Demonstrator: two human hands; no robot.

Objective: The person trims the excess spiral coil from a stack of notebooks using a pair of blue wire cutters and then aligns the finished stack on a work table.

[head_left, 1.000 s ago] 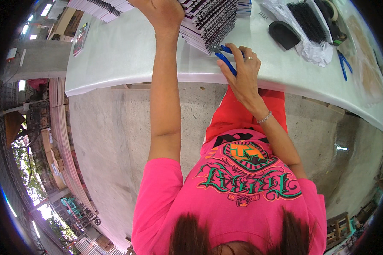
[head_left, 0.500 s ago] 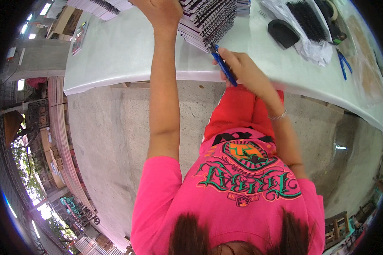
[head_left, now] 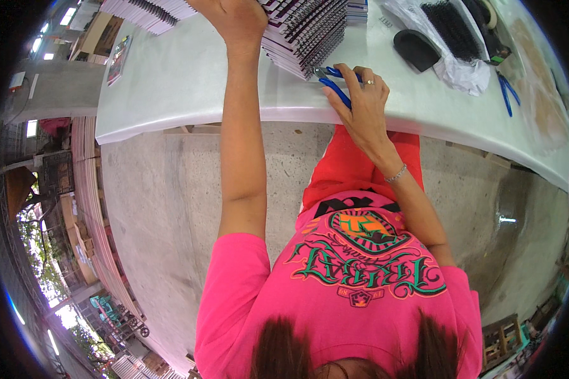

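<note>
While the white table (head_left: 183, 82) curves across the upper part of the view as the biggest thing in sight, the person in a pink shirt leans over it with both bare arms stretched forward; on the table's far side lies a slanted stack of spiral-bound notebooks (head_left: 310, 31), their black wire spines turned toward the person, and a second row of notebooks (head_left: 148, 9) runs off at the top left; further right sits a white plastic bag (head_left: 461, 66) with black binding combs (head_left: 452, 28) on it, then a black oval pad (head_left: 418, 49) just beside the bag; a spare pair of blue-handled pliers (head_left: 507, 93) lies well apart near the right rim. The left hand (head_left: 234, 19) presses flat on top of the stack, fingers hidden by the frame's edge, so its grip cannot be told. The right hand (head_left: 360, 95) is closed around blue-handled pliers (head_left: 332, 81), whose tip touches the lowest spines at the stack's near corner.
</note>
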